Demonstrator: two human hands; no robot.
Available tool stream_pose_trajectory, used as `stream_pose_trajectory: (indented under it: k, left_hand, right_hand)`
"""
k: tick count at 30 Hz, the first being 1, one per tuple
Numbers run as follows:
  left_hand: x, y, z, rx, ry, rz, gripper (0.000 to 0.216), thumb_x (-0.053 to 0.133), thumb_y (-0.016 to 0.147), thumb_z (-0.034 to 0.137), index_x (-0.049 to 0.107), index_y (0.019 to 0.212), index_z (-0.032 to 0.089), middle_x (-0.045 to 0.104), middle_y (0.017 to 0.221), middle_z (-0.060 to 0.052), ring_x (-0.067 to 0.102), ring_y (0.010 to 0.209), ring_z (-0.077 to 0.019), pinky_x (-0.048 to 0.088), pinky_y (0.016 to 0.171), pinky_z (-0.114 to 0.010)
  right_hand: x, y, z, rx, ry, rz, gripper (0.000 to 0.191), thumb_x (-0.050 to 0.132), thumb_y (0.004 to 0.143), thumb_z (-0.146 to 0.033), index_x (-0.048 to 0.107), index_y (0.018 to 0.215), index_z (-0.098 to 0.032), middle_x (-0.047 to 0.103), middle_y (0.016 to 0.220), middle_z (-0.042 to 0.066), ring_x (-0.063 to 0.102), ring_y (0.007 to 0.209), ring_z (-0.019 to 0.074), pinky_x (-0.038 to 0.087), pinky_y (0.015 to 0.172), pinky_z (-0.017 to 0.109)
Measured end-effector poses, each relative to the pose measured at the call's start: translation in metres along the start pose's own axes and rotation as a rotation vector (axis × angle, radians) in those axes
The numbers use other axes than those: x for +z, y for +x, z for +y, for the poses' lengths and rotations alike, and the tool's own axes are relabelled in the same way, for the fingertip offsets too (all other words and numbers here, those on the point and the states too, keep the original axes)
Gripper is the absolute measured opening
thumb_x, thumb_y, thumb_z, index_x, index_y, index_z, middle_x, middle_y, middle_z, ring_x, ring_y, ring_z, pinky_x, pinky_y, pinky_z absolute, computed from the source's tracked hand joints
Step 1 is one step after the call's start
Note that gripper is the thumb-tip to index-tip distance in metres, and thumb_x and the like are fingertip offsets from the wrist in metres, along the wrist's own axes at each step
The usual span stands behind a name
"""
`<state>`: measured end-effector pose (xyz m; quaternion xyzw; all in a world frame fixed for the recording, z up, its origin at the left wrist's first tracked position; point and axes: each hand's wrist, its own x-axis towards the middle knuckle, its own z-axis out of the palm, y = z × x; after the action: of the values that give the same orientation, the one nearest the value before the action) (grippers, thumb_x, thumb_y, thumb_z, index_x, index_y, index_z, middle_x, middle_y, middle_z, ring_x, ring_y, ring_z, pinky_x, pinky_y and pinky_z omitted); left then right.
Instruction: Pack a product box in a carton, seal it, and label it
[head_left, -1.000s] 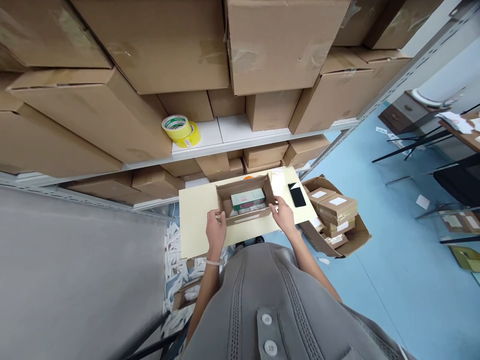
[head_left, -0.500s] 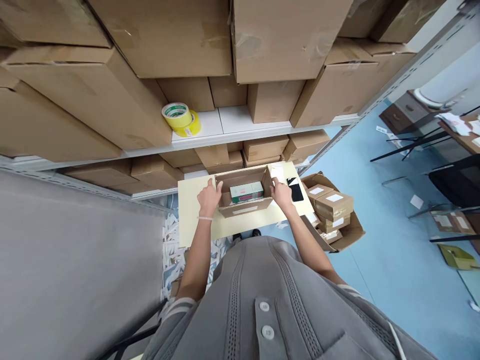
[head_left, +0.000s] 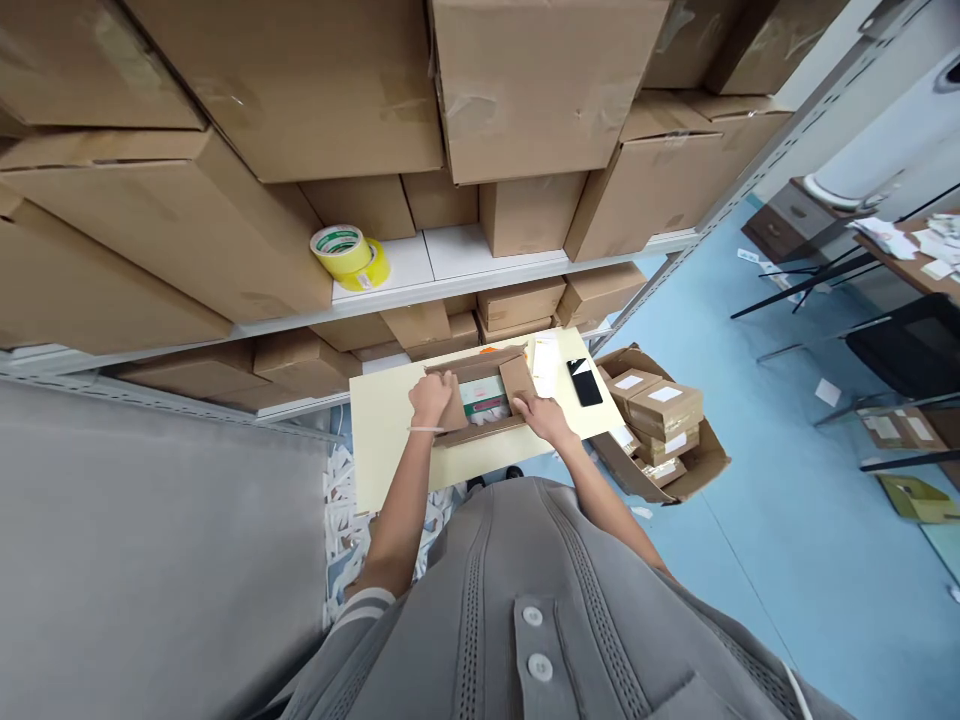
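Note:
A small brown cardboard box [head_left: 480, 432] sits on a pale yellow table [head_left: 390, 440] in front of me. Inside it lies a green and white packet [head_left: 484, 397]. My left hand [head_left: 431, 397] presses the box's left flap inward, fingers lying flat on it. My right hand [head_left: 536, 412] pushes the right flap [head_left: 517, 376] down over the packet, fingers stretched along it. Both side flaps are partly folded in and the packet still shows between them.
A black phone [head_left: 584, 381] and a white paper [head_left: 545, 362] lie on the table's right end. An open carton of labelled small boxes [head_left: 660, 420] stands on the blue floor to the right. Shelves of big cartons rise behind, with yellow tape rolls [head_left: 346, 256]. Paper scraps litter the floor left.
Both hands moved from the box's outer sides onto its side flaps and folded them inward over the packet. The box was open before.

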<state>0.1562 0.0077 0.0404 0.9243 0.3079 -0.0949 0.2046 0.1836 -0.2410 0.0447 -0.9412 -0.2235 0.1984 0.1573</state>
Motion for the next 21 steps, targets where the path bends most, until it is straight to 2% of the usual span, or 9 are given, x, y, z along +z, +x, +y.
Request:
stream_pose_trajectory:
  k: [3,6,8,11,13,16,19,21]
  left_hand:
    - [0.012,-0.01,-0.029,0.116,-0.236,-0.11,0.046,0.038,0.094,0.05,0.069,0.102,0.018,0.072,0.109,-0.014,0.065,0.109,-0.029,0.048,0.091,-0.039]
    - [0.021,-0.022,-0.06,0.241,-0.593,-0.157,0.05,0.039,0.092,0.058,0.066,0.105,0.018,0.072,0.112,-0.012,0.066,0.106,-0.0241,0.048,0.095,-0.037]
    - [0.024,-0.032,-0.075,0.273,-0.776,-0.145,0.054,0.041,0.09,0.062,0.064,0.11,0.017,0.07,0.117,-0.013,0.066,0.107,-0.0233,0.048,0.097,-0.038]
    - [0.026,-0.05,-0.086,0.275,-0.901,-0.098,0.055,0.039,0.092,0.061,0.061,0.116,0.017,0.067,0.121,-0.014,0.064,0.112,-0.0233,0.048,0.099,-0.041]
    - [0.027,-0.057,-0.087,0.271,-0.897,-0.042,0.053,0.037,0.093,0.059,0.058,0.12,0.018,0.064,0.126,-0.014,0.06,0.118,-0.0233,0.046,0.102,-0.041]
    - [0.029,-0.057,-0.08,0.267,-0.73,0.144,0.06,0.048,0.089,0.058,0.048,0.133,0.017,0.052,0.139,-0.018,0.05,0.13,-0.0265,0.042,0.108,-0.045]
    - [0.026,-0.045,-0.063,0.345,-0.425,0.331,0.085,0.06,0.083,0.056,0.028,0.148,0.012,0.033,0.153,-0.022,0.029,0.144,-0.0325,0.023,0.118,-0.054]
    - [0.021,-0.035,-0.05,0.409,-0.229,0.36,0.09,0.061,0.083,0.052,0.019,0.153,0.013,0.024,0.159,-0.02,0.016,0.149,-0.0352,0.006,0.119,-0.06]
  right_hand:
    - [-0.001,-0.01,0.027,-0.123,0.279,0.023,0.046,0.032,0.101,-0.047,0.053,0.135,-0.025,0.064,0.129,0.009,0.06,0.117,0.0258,0.039,0.103,0.039]
    - [-0.003,-0.019,0.055,-0.251,0.571,0.057,0.048,0.045,0.095,-0.05,0.051,0.137,-0.027,0.064,0.129,0.006,0.058,0.12,0.0234,0.042,0.103,0.037]
    - [0.001,-0.018,0.067,-0.262,0.668,0.13,0.049,0.053,0.091,-0.049,0.054,0.133,-0.024,0.068,0.122,0.007,0.06,0.117,0.0235,0.044,0.102,0.037]
    - [0.015,-0.006,0.071,-0.169,0.688,0.283,0.037,0.052,0.09,-0.046,0.064,0.114,-0.02,0.071,0.108,0.009,0.065,0.104,0.0235,0.047,0.096,0.037]
    - [0.024,0.008,0.065,-0.072,0.635,0.354,0.032,0.05,0.09,-0.043,0.065,0.107,-0.019,0.071,0.103,0.009,0.066,0.097,0.0235,0.049,0.09,0.037]
    - [0.035,0.028,0.052,0.084,0.491,0.377,0.033,0.051,0.089,-0.037,0.06,0.115,-0.018,0.066,0.114,0.013,0.065,0.099,0.0254,0.051,0.086,0.038]
    - [0.039,0.042,0.044,0.237,0.363,0.308,0.046,0.052,0.088,-0.034,0.05,0.13,-0.015,0.053,0.133,0.019,0.061,0.11,0.0299,0.05,0.088,0.041]
    - [0.041,0.047,0.044,0.297,0.337,0.227,0.051,0.051,0.09,-0.035,0.045,0.136,-0.014,0.051,0.135,0.02,0.058,0.115,0.0316,0.049,0.092,0.043]
